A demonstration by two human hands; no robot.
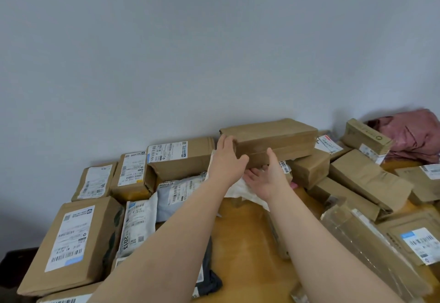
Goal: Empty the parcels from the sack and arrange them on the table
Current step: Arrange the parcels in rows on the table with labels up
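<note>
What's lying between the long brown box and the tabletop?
Head view: a crumpled white mailer lies under the long brown box's left end, on the wooden tabletop.

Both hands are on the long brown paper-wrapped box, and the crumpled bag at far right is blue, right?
Not blue: the head view shows the crumpled bag is pink. Left hand and right hand are on the long brown paper-wrapped box.

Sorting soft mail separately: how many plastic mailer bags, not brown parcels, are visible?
4: white mailer marked 2013 at left, grey mailer behind it, crumpled white mailer under the long brown parcel, dark mailer at bottom centre. More may be hidden.
</note>
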